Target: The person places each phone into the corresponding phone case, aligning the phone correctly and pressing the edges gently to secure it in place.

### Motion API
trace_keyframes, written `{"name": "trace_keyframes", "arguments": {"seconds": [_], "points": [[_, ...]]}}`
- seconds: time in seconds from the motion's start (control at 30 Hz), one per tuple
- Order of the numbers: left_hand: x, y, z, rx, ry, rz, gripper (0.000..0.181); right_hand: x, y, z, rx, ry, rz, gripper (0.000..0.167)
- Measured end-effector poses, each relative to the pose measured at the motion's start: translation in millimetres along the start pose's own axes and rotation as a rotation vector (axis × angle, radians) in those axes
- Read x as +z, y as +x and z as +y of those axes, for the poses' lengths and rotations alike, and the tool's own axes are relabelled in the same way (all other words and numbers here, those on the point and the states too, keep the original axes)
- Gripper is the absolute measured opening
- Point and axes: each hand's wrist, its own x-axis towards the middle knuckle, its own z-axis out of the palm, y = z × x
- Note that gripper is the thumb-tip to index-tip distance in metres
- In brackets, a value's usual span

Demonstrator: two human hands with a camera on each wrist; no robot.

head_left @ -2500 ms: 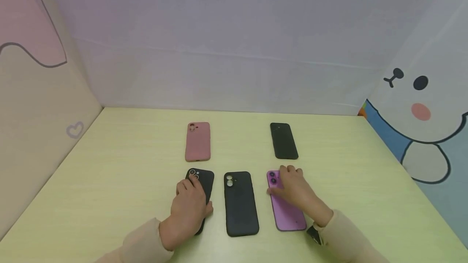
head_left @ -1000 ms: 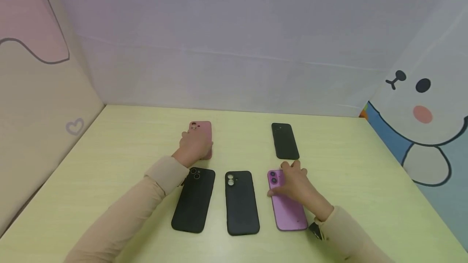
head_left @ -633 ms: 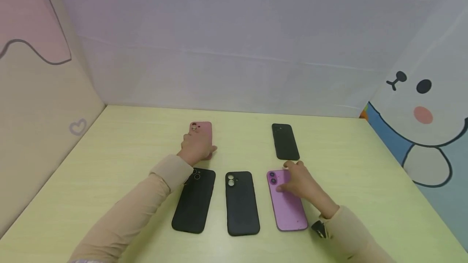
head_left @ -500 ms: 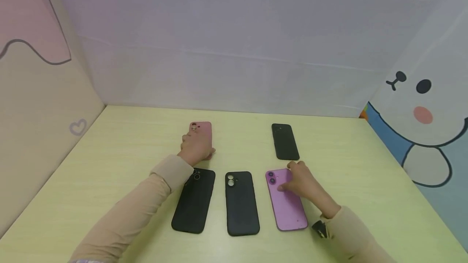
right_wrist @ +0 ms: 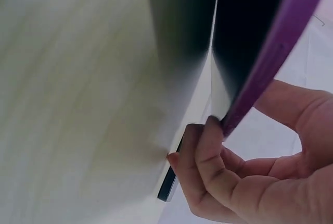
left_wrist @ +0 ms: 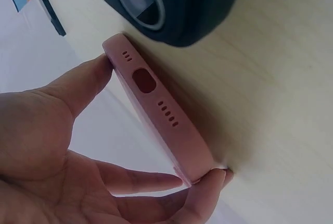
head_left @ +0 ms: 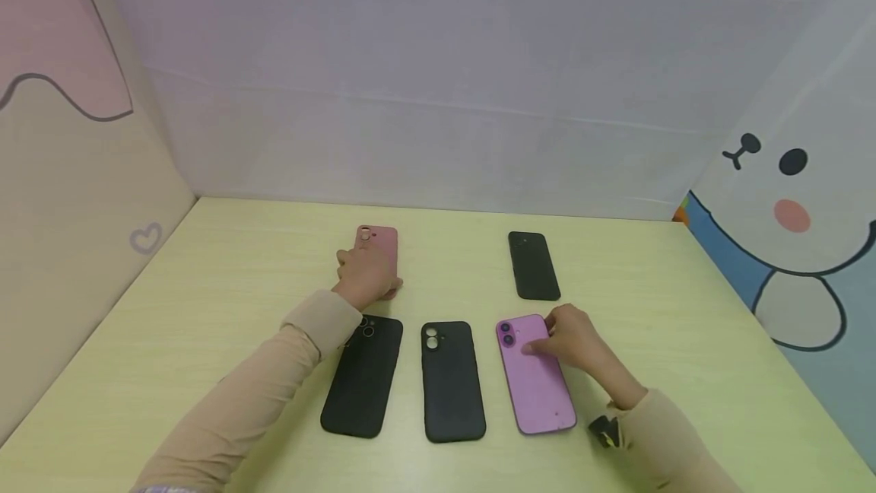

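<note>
In the head view my left hand (head_left: 365,274) lies over a pink phone case (head_left: 386,240) toward the back of the table. The left wrist view shows thumb and fingers gripping the case (left_wrist: 171,114) by its opposite long edges, its bottom end with port and speaker holes facing the camera. My right hand (head_left: 576,338) pinches a purple phone (head_left: 537,390) near its upper right edge, thumb on the back and fingers curled at the rim. From the right wrist, the phone (right_wrist: 281,52) stands tilted, its dark screen side lifted off the table.
A black phone (head_left: 363,390) with round camera lenses lies below my left hand. Beside it is a black phone case (head_left: 453,394) with bright camera holes. A flat black phone-shaped piece (head_left: 534,265) lies at the back right. Fabric walls (head_left: 438,82) bound the table.
My left hand has gone from the black phone to the pink case, whose far end has just shifted slightly. The right hand has slid toward the purple phone's right edge, and the phone's top has lifted.
</note>
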Motion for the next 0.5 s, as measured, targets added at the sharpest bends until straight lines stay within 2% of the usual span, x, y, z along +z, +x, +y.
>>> {"name": "trace_keyframes", "arguments": {"seconds": [0.1, 0.27, 0.5], "points": [[-0.2, 0.2, 0.3, -0.022, -0.019, 0.011, 0.074, -0.2, 0.5, 1.2, 0.02, 0.016, -0.016, 0.047], [0.4, -1.3, -1.1, -0.01, 0.006, 0.031, 0.087, 0.2, 0.6, 4.2, 0.038, 0.079, -0.026, 0.042], [-1.6, -0.8, -4.9, 0.004, -0.066, 0.017, 0.096, -1.2, 1.6, 9.7, 0.095, 0.286, -0.122, 0.04]]}}
